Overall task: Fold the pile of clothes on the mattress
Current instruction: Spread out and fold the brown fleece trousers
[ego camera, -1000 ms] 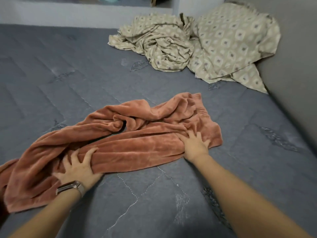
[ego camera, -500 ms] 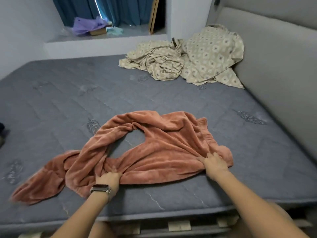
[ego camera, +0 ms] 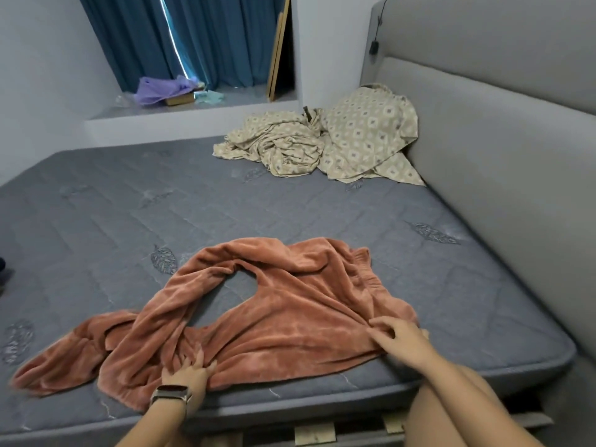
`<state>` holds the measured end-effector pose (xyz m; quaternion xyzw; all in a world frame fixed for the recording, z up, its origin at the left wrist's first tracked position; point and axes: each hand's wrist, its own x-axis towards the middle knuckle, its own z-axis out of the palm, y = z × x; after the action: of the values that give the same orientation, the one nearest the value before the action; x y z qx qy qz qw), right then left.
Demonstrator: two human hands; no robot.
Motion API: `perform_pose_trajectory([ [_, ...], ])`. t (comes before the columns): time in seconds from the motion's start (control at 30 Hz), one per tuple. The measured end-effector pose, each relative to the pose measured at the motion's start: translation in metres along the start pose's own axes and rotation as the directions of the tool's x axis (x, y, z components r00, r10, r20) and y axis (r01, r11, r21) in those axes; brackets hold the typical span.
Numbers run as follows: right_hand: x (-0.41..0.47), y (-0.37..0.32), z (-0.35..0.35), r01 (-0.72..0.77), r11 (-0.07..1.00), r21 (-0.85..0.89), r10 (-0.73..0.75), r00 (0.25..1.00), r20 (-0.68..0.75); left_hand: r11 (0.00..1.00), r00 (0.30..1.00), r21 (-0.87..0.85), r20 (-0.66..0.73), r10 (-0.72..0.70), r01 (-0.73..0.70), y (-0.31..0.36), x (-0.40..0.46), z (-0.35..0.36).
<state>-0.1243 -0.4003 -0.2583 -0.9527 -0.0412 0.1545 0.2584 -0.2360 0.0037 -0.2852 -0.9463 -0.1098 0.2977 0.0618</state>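
A rust-orange fleece garment [ego camera: 283,314] lies rumpled near the front edge of the grey quilted mattress [ego camera: 161,208], one long part trailing off to the left. My left hand [ego camera: 188,374], with a watch on the wrist, grips the garment's near hem at the front. At the garment's right end my right hand [ego camera: 398,340] pinches a bunched fold of the fabric. A crumpled beige patterned cloth pile [ego camera: 325,141] sits at the far right corner of the mattress.
A grey padded headboard [ego camera: 503,150] runs along the right side. Behind the bed a white ledge [ego camera: 180,121] carries a purple bag and small items under blue curtains. Wooden slats show below the mattress's front edge.
The view has pulled back and up. The garment was dragged toward the front edge and spread wider. Both hands went from pressing flat on it to gripping its near edge.
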Motion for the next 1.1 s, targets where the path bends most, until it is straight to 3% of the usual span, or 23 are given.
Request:
perform_pose_trajectory([
  [0.07,0.007,-0.006,-0.005,-0.015,0.996,0.085,0.030,0.984,-0.177,1.000,1.000,-0.020,0.011,0.000,0.000,-0.002,0.001,0.000],
  [0.17,0.032,-0.011,-0.007,-0.143,0.990,0.004,0.136,0.936,-0.325,0.998,0.998,-0.069,0.055,0.002,0.002,-0.003,0.004,-0.002],
  [0.27,0.064,-0.008,-0.006,-0.238,0.969,0.073,0.249,0.937,-0.247,0.995,0.999,-0.100,0.049,0.009,-0.004,-0.006,0.011,-0.001],
  [0.4,0.105,-0.006,0.000,-0.273,0.956,0.112,0.282,0.956,-0.081,0.992,0.998,-0.129,0.056,0.000,0.007,-0.006,0.010,0.008],
  [0.57,0.125,-0.021,0.010,-0.212,0.974,0.076,0.209,0.977,0.047,0.985,0.997,-0.172,0.074,-0.010,0.022,-0.005,0.012,0.001],
  [0.7,0.136,-0.019,0.014,-0.157,0.956,0.247,0.127,0.983,0.133,0.987,0.995,-0.145,0.079,-0.055,0.066,0.003,0.013,0.002],
  [0.93,0.143,-0.011,0.004,-0.014,0.910,0.414,0.109,0.972,-0.207,0.971,0.997,-0.226,0.028,-0.069,0.073,0.001,0.017,0.001],
  [1.1,0.158,0.028,-0.023,-0.057,0.927,0.371,0.174,0.941,-0.291,0.965,0.986,-0.257,-0.135,-0.095,0.058,0.003,0.022,0.005],
])
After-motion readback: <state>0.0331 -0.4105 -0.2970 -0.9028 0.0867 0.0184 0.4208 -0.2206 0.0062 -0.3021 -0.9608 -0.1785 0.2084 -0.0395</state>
